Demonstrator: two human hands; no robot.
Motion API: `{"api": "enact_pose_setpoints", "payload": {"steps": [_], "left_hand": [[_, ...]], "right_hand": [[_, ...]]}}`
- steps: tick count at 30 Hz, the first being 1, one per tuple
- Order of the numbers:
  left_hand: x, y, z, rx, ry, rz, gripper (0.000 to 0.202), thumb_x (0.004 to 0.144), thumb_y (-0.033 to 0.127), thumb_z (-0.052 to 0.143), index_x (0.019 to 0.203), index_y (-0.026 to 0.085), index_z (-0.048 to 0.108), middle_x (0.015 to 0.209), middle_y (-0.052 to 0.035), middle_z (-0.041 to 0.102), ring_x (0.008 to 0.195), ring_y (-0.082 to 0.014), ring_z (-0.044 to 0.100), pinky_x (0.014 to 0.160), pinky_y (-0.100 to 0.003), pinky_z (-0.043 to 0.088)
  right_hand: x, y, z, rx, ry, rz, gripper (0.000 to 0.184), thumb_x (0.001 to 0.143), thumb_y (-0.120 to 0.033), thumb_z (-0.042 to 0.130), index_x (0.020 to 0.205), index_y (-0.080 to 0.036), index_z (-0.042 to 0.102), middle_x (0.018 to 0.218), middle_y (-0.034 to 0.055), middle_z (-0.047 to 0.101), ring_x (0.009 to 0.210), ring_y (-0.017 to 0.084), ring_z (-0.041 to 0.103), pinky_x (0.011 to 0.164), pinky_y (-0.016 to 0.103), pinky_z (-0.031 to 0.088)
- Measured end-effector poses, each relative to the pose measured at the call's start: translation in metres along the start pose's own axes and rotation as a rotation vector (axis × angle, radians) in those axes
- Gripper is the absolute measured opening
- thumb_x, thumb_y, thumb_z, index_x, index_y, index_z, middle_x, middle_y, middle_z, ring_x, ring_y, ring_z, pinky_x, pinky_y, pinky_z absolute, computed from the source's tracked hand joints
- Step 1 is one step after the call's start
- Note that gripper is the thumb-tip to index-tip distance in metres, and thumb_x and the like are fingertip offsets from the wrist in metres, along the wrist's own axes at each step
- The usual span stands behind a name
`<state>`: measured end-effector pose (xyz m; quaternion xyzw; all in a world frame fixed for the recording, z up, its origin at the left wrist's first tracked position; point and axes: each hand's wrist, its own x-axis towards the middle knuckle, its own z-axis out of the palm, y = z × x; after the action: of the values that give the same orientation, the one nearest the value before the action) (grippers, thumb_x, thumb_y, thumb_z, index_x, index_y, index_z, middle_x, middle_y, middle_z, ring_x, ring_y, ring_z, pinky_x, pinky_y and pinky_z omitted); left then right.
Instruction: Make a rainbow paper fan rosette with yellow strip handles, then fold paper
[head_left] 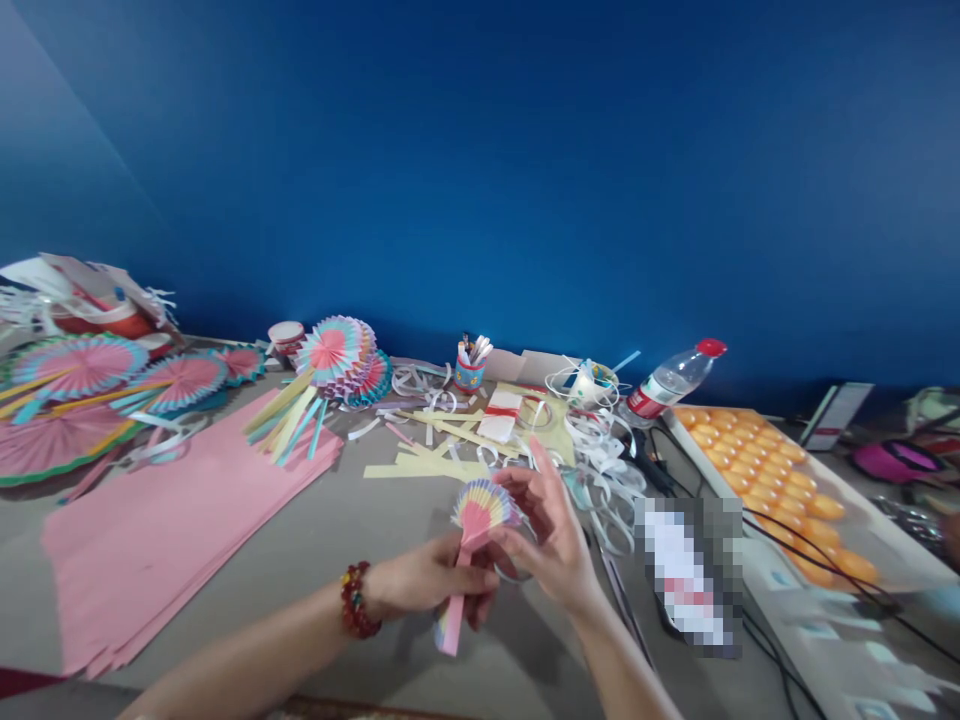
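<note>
Your left hand (pixel 439 577) was closed around the folded lower part of the pleated paper fan (pixel 478 512), its pink end sticking out below your fingers. Your right hand (pixel 553 540) had thumb and fingers at the fan's right edge, but you couldn't tell from this view if they pinched it. You had the fan above the near tabletop (pixel 289 610), right of the pink paper stack (pixel 191 525) and nearer you than the yellow strips (pixel 431 466).
</note>
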<state>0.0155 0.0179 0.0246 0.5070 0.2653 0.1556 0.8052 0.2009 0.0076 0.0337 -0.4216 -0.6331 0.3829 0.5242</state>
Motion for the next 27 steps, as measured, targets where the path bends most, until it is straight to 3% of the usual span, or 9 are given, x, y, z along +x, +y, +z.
{"api": "enact_pose_setpoints", "payload": {"steps": [4, 8, 11, 15, 20, 23, 25, 27], "left_hand": [[0.000, -0.004, -0.001, -0.062, 0.053, 0.025, 0.041, 0.075, 0.051, 0.076, 0.086, 0.015, 0.061, 0.067, -0.0013, 0.061, 0.055, -0.0104, 0.055, 0.051, -0.020, 0.043], [0.001, -0.006, 0.002, -0.212, 0.273, 0.193, 0.042, 0.071, 0.038, 0.083, 0.098, 0.017, 0.061, 0.085, -0.0023, 0.064, 0.075, -0.0140, 0.061, 0.071, -0.025, 0.049], [0.000, -0.005, 0.003, -0.273, 0.322, 0.281, 0.047, 0.071, 0.035, 0.084, 0.107, 0.016, 0.062, 0.092, -0.0050, 0.066, 0.083, -0.0165, 0.062, 0.077, -0.026, 0.048], [-0.002, -0.001, 0.002, -0.478, 0.300, 0.201, 0.040, 0.076, 0.040, 0.080, 0.100, 0.012, 0.066, 0.090, -0.0086, 0.068, 0.080, -0.0169, 0.064, 0.076, -0.027, 0.049], [-0.003, 0.002, -0.002, -0.660, 0.239, 0.099, 0.029, 0.074, 0.031, 0.083, 0.092, 0.013, 0.068, 0.081, -0.0048, 0.067, 0.067, -0.0111, 0.063, 0.070, -0.023, 0.048], [-0.002, 0.000, -0.003, -0.686, 0.183, 0.082, 0.028, 0.076, 0.033, 0.081, 0.090, 0.012, 0.068, 0.077, -0.0043, 0.067, 0.068, -0.0131, 0.064, 0.077, -0.030, 0.051], [-0.002, -0.003, -0.004, -0.677, 0.208, 0.056, 0.028, 0.076, 0.034, 0.081, 0.087, 0.012, 0.069, 0.077, -0.0048, 0.068, 0.068, -0.0145, 0.064, 0.078, -0.032, 0.051], [-0.001, -0.006, -0.006, -0.661, 0.307, 0.068, 0.028, 0.075, 0.033, 0.082, 0.089, 0.012, 0.069, 0.081, -0.0054, 0.069, 0.071, -0.0148, 0.065, 0.074, -0.029, 0.050]], "right_hand": [[0.001, -0.005, -0.001, 0.052, 0.021, -0.005, 0.084, 0.086, -0.034, 0.070, 0.154, -0.033, 0.021, 0.112, 0.0067, 0.060, 0.099, 0.019, 0.062, 0.087, 0.034, 0.054], [0.000, -0.009, 0.001, 0.052, 0.048, -0.048, 0.081, 0.086, -0.028, 0.070, 0.153, -0.036, 0.024, 0.111, 0.0056, 0.059, 0.098, 0.018, 0.062, 0.087, 0.033, 0.055], [-0.002, -0.010, 0.002, 0.019, 0.062, -0.077, 0.080, 0.086, -0.025, 0.069, 0.152, -0.036, 0.025, 0.111, 0.0056, 0.058, 0.095, 0.018, 0.063, 0.085, 0.033, 0.056], [-0.005, -0.011, 0.003, -0.004, 0.085, -0.116, 0.077, 0.087, -0.024, 0.068, 0.152, -0.036, 0.027, 0.111, 0.0058, 0.058, 0.092, 0.017, 0.063, 0.083, 0.032, 0.057], [-0.006, -0.012, 0.003, -0.052, 0.099, -0.119, 0.079, 0.084, -0.027, 0.072, 0.151, -0.034, 0.029, 0.112, 0.0071, 0.059, 0.091, 0.018, 0.063, 0.080, 0.033, 0.058], [-0.004, -0.015, 0.003, -0.052, 0.109, -0.127, 0.078, 0.085, -0.025, 0.071, 0.150, -0.035, 0.031, 0.112, 0.0067, 0.059, 0.087, 0.017, 0.063, 0.076, 0.031, 0.058], [-0.003, -0.016, 0.003, -0.048, 0.111, -0.120, 0.078, 0.085, -0.024, 0.070, 0.151, -0.036, 0.030, 0.113, 0.0066, 0.059, 0.086, 0.016, 0.063, 0.076, 0.030, 0.058], [-0.003, -0.016, 0.004, -0.055, 0.111, -0.121, 0.079, 0.085, -0.023, 0.070, 0.151, -0.036, 0.029, 0.114, 0.0068, 0.057, 0.086, 0.016, 0.062, 0.076, 0.031, 0.057]]}}
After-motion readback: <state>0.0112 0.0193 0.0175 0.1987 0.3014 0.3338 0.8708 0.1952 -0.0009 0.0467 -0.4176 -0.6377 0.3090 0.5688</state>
